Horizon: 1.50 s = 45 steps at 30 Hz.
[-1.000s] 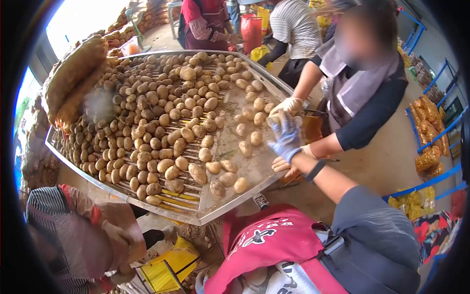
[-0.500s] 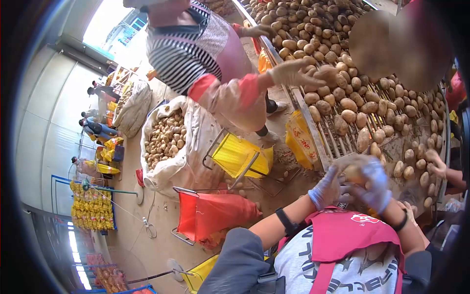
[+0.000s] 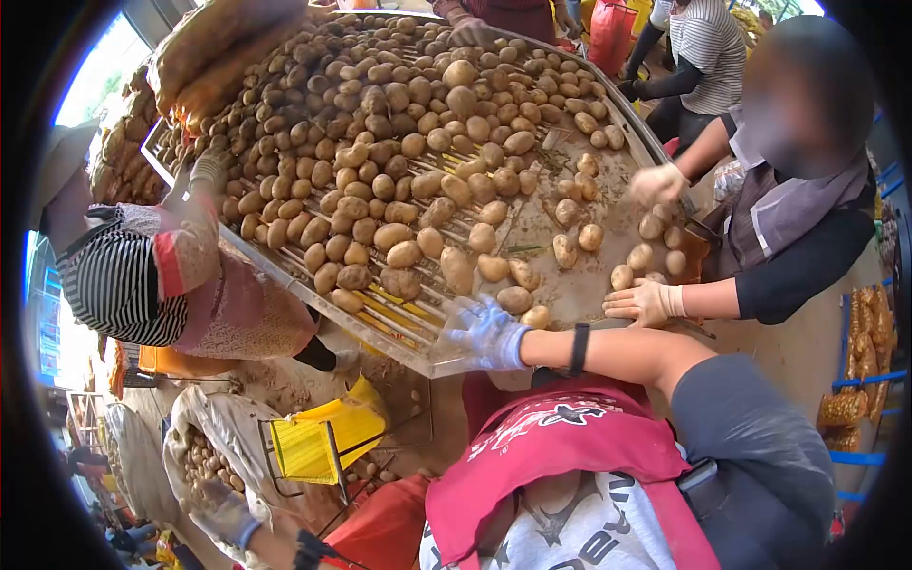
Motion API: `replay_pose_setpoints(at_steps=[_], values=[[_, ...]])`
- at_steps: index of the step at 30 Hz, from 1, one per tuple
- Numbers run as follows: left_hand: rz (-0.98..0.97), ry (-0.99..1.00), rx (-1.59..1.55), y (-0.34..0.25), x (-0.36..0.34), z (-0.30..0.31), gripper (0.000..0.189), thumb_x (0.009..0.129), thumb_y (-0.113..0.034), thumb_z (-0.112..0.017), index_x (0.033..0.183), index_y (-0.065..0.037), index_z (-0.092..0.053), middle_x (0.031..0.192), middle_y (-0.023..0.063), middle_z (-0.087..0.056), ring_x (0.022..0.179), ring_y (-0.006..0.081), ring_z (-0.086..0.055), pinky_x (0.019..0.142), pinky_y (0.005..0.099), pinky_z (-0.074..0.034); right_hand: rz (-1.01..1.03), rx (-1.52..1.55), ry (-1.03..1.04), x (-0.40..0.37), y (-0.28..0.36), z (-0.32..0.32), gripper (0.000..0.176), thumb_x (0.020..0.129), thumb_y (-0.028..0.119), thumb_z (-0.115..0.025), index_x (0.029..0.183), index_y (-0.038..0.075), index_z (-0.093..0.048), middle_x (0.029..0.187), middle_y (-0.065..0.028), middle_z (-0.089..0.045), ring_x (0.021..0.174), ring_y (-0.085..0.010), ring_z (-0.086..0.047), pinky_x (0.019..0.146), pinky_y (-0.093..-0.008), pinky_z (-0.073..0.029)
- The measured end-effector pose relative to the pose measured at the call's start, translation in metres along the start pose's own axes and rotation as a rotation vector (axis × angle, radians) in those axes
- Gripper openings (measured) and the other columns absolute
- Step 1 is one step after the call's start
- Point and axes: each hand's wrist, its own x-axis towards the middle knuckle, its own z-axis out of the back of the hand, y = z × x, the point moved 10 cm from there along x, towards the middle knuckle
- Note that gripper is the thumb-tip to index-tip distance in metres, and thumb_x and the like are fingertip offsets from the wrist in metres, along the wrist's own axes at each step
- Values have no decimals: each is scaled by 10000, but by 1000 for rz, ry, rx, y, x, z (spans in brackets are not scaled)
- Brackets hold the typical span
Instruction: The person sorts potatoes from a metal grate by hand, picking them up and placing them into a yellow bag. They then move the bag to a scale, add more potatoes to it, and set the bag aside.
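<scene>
My right hand point(image 3: 489, 332), in a bluish glove, reaches over the near corner of the sorting table point(image 3: 432, 361). Its fingers are spread and somewhat blurred, close to a few potatoes point(image 3: 515, 300) at the slats' end; I see nothing held in it. Low on the left, my left hand point(image 3: 224, 513), gloved as well, is stretched out beside a white sack point(image 3: 237, 427) of small potatoes point(image 3: 204, 464). Its fingers look apart, though motion smears them, and no potato shows in it.
A striped-sleeved co-worker point(image 3: 133, 275) reaches onto the table from the left. Another person's hands point(image 3: 646, 302) are among potatoes at the right. A yellow bag on a frame point(image 3: 328, 432) and a red bag point(image 3: 385, 522) stand below. Full mesh sacks point(image 3: 228, 57) are at the far left.
My view has swung toward the table. Both hands were together around a potato; now they are apart, the left out by the white sack, the right over the table corner.
</scene>
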Motion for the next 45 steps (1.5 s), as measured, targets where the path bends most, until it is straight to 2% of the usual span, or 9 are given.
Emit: replay_pose_setpoints(at_steps=[4,6,11,14,24,29,34,42,45], values=[[304,898,-48,109,-88,-137,292,929,-335,-487,1038,-94,-612,1003,40,-614,869,185,-567,784,386,-495,135,-204,-16,7,-60,-27,522,833,413,-569,1289,163,-524,1470,-143,-303,1342,-319,-316,1061,-560,-223],[319,304,240,177,-168,-152,242,910,-321,-550,1055,-139,-618,996,50,-625,838,187,-586,747,396,-508,96,-138,-108,-25,-99,-14,502,822,399,-576,1265,165,-543,1465,-131,-314,1318,-293,-351,1056,-541,-239],[723,925,141,297,-243,-190,383,887,-311,-603,1190,-94,-518,1008,97,-607,794,193,-584,671,331,-501,-109,73,-54,-26,-192,58,343,805,304,-579,1118,166,-594,1235,-103,-522,1055,-276,-578,850,-420,-477],[419,527,620,310,-278,-221,413,887,-331,-594,1198,-74,-505,1018,113,-595,836,221,-597,717,336,-516,-245,64,-163,32,-237,58,331,809,264,-581,1123,161,-586,1143,-121,-552,982,-321,-610,799,-418,-509],[822,663,249,436,-375,-355,386,847,-344,-613,1132,-97,-531,985,120,-591,941,275,-576,782,428,-508,-51,502,67,21,-195,64,587,796,444,-629,1285,150,-493,1299,-195,-465,1093,-371,-550,950,-437,-418],[1009,644,205,483,-370,-339,302,789,-199,-605,1058,-68,-558,969,133,-597,916,307,-571,825,468,-481,-681,282,-152,17,-354,80,662,771,385,-663,1356,199,-415,1310,-204,-422,1100,-363,-556,933,-431,-452],[954,758,244,483,-374,-343,174,757,-136,-579,877,-11,-594,851,122,-600,882,273,-582,847,400,-480,-558,267,-94,52,-368,61,657,732,239,-674,1337,240,-419,1296,-237,-417,1093,-417,-549,897,-514,-466],[990,812,503,487,-396,-340,618,861,-501,-541,1378,-208,-373,1294,157,-449,959,300,-577,740,449,-493,-866,856,-458,-3,-369,34,502,741,266,-652,1205,156,-499,1114,-202,-565,1040,-362,-564,897,-419,-466],[1097,840,447,487,-408,-348,697,828,-696,-436,1294,-178,-467,1278,128,-508,1005,283,-590,687,456,-539,-396,976,-567,-18,-284,54,457,694,201,-682,1123,104,-555,1044,-160,-602,959,-288,-603,836,-380,-491]])
